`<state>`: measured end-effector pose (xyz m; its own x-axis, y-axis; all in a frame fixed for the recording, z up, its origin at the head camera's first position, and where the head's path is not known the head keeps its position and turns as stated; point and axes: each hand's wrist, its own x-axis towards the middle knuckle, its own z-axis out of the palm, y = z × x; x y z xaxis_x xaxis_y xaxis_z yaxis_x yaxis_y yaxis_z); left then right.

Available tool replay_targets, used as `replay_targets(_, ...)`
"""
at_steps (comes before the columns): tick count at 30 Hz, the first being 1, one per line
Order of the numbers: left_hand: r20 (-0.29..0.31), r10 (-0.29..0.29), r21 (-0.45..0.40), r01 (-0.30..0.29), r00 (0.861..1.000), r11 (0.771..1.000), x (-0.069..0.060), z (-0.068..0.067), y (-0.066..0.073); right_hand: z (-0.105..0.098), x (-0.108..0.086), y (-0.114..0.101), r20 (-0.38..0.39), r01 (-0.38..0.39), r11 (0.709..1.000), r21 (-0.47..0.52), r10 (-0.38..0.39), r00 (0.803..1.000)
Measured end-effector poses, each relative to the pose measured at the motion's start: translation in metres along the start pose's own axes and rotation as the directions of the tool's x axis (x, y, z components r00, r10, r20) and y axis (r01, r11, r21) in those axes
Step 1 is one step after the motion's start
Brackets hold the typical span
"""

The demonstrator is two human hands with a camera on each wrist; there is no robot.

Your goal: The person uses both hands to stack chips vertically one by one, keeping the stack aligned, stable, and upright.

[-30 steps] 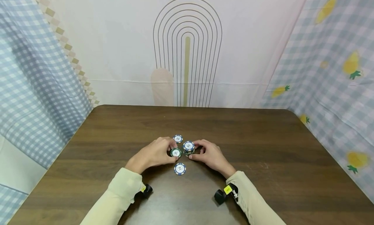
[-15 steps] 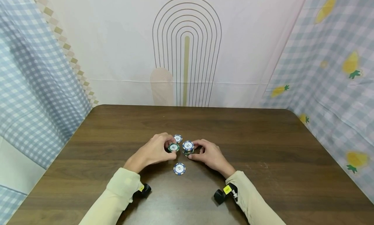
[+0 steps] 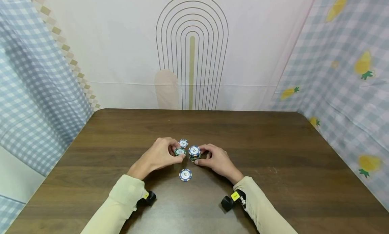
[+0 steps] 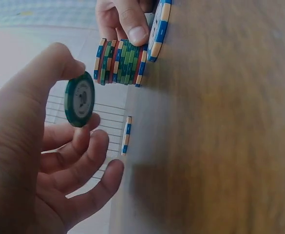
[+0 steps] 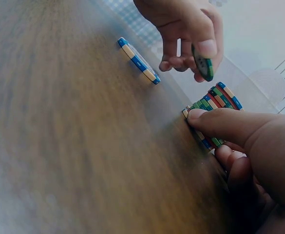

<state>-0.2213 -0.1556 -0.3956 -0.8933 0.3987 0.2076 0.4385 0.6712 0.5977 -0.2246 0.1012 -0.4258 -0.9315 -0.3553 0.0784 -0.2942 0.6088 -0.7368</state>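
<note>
Between thumb and fingers, my left hand (image 3: pixel 159 155) pinches a green poker chip (image 3: pixel 180 152) marked 20. The left wrist view shows this chip (image 4: pixel 80 99) raised off the table and tilted, apart from the stack. My right hand (image 3: pixel 216 159) holds the side of a stack of poker chips (image 3: pixel 194 152). A blue-and-white chip tops that stack; green, red and blue edges show below it in the left wrist view. In the right wrist view my thumb (image 5: pixel 220 122) lies across the stack's lower chips.
One loose blue-and-white poker chip (image 3: pixel 185 175) lies flat nearer the body. Another blue-and-white chip (image 3: pixel 183 143) lies beyond the green one. All rest on a brown wooden table (image 3: pixel 243 132), with a patterned white cloth (image 3: pixel 130 51) hanging behind its far edge.
My left hand has moved the green chip slightly away from the body and left, off to the side of the stack. The right hand stays at the stack; the view has shifted a little.
</note>
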Motion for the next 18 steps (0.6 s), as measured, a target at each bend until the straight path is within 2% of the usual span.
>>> replay_targets(6, -0.004, -0.021, 0.003, 0.021, 1.000, 1.000, 0.002, -0.001, 0.000, 0.000, 0.000, 0.000, -0.003, 0.000, 1.000, 0.009, 0.000, 1.000)
replay_targets(11, -0.014, -0.050, -0.058, 0.049, 0.999, 0.997, 0.003, 0.002, 0.002, -0.001, 0.000, 0.001, -0.001, 0.006, 1.000, 0.012, -0.006, 1.000)
replay_targets(15, -0.042, -0.093, -0.182, 0.084, 0.995, 0.980, 0.004, 0.009, 0.003, 0.000, 0.000, 0.001, 0.003, 0.019, 1.000, 0.011, -0.019, 1.000)
replay_targets(18, -0.019, -0.141, -0.313, 0.128, 0.990, 0.941, 0.004, 0.015, 0.004, 0.000, 0.000, 0.001, 0.002, 0.026, 1.000, 0.011, -0.026, 1.000)
